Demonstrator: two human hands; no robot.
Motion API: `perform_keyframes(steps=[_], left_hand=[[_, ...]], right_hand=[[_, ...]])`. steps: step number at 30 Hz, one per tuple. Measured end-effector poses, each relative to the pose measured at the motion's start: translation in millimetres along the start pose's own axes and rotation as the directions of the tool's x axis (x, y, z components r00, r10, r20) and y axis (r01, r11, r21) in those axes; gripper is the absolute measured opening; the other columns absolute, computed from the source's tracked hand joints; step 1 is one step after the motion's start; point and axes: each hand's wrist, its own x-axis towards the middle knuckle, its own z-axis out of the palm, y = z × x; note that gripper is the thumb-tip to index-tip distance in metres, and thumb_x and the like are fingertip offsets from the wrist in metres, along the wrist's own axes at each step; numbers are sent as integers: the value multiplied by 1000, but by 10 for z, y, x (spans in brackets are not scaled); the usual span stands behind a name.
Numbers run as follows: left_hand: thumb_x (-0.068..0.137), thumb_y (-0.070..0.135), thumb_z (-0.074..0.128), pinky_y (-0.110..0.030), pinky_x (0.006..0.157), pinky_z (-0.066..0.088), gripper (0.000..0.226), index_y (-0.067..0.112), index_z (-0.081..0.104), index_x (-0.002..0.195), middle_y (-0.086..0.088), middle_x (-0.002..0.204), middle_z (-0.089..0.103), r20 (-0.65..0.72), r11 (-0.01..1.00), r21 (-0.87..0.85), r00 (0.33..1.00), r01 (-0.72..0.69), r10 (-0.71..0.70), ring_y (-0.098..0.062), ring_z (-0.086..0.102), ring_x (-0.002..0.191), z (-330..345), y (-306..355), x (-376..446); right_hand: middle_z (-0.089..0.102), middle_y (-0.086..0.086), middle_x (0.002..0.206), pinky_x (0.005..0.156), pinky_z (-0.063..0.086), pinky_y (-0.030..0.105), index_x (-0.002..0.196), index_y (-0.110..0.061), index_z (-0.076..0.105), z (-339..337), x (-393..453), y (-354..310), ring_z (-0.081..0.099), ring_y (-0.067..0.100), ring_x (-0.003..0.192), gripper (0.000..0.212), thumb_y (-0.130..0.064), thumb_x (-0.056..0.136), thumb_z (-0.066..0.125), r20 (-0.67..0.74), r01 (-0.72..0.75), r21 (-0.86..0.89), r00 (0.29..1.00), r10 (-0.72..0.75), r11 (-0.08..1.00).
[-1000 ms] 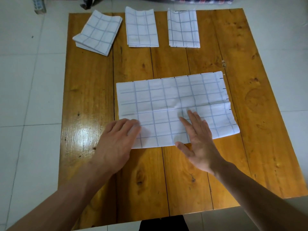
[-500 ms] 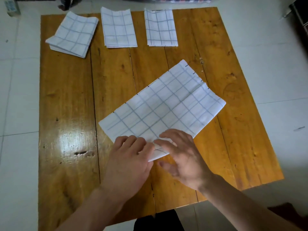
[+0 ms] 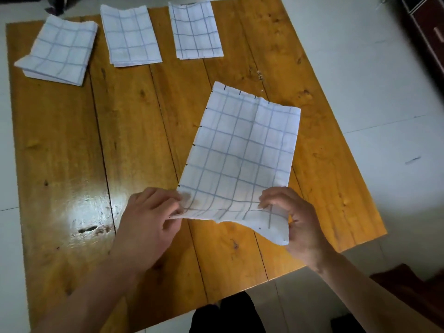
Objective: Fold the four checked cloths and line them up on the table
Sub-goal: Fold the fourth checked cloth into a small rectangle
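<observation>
A white cloth with blue checks (image 3: 242,155) lies lengthwise on the wooden table (image 3: 134,140), its long side running away from me. My left hand (image 3: 149,222) pinches its near left corner. My right hand (image 3: 295,219) pinches the near right corner, and that near edge is lifted off the wood. Three folded checked cloths sit in a row along the far edge: one turned askew at the left (image 3: 58,50), one in the middle (image 3: 131,36), one to the right (image 3: 195,30).
White tiled floor (image 3: 360,68) surrounds the table. Dark furniture (image 3: 427,27) stands at the far right. Something dark brown (image 3: 408,284) lies on the floor near my right forearm. The table's right part past the row is bare wood.
The cloth has been swung round from lying crosswise to lying lengthwise. Both hands went from resting flat on it to pinching its near corners and raising that edge.
</observation>
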Motion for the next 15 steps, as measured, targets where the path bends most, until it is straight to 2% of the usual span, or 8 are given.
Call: perform_keyframes(steps=[2, 5, 7, 9, 11, 13, 15], left_hand=[[78, 29, 55, -33, 85, 36, 18, 19, 68, 84, 11, 97, 67, -5, 995, -32, 996, -91, 91, -16, 57, 96, 0, 49, 15], [79, 30, 58, -36, 84, 40, 16, 19, 67, 86, 12, 94, 66, 15, 975, -63, 976, -215, 216, -15, 58, 95, 16, 120, -21], [80, 29, 61, -37, 84, 42, 14, 19, 67, 87, 12, 95, 65, 19, 964, -94, 967, -250, 253, -16, 60, 96, 32, 137, -65], [81, 28, 62, -35, 84, 42, 13, 19, 67, 88, 12, 96, 64, 10, 955, -120, 961, -272, 275, -14, 60, 96, 54, 141, -110], [82, 26, 64, -34, 82, 42, 11, 21, 65, 91, 12, 97, 64, -10, 944, -154, 956, -292, 294, -13, 60, 95, 84, 142, -148], [83, 24, 65, -33, 81, 43, 12, 23, 63, 95, 11, 99, 65, -34, 934, -182, 951, -307, 307, -14, 60, 96, 124, 144, -174], [85, 25, 67, -35, 80, 44, 11, 20, 65, 94, 9, 100, 66, -51, 929, -188, 947, -320, 316, -14, 60, 97, 152, 130, -177]], right_hand=[[63, 0, 108, 88, 50, 36, 98, -17, 68, -77, -73, 82, 61, 18, 108, 44, -8, 60, 88, -4, 2, -116, 1000, -3, 993], [59, -8, 119, 99, 41, 27, 111, -21, 65, -187, -126, 155, 52, 9, 118, 54, -16, 63, 88, 2, 19, -247, 1000, -19, 969], [52, -13, 130, 105, 35, 26, 121, -18, 64, -267, -127, 217, 43, 2, 128, 55, -17, 69, 83, 13, 6, -325, 1000, -2, 946], [48, -13, 138, 108, 35, 31, 129, -19, 61, -349, -102, 294, 38, 4, 134, 61, -15, 73, 85, 37, -24, -419, 998, 44, 908], [47, -13, 141, 108, 37, 30, 134, -21, 58, -409, -56, 343, 38, 4, 134, 68, -8, 72, 85, 34, -98, -421, 992, 123, 902], [46, -18, 138, 109, 37, 25, 132, -21, 60, -433, -1, 353, 37, -1, 131, 62, -5, 76, 80, 11, -148, -398, 986, 167, 905], [47, -20, 134, 109, 38, 27, 127, -20, 64, -438, 31, 372, 36, -5, 129, 53, -3, 79, 77, -1, -135, -428, 989, 149, 894]])
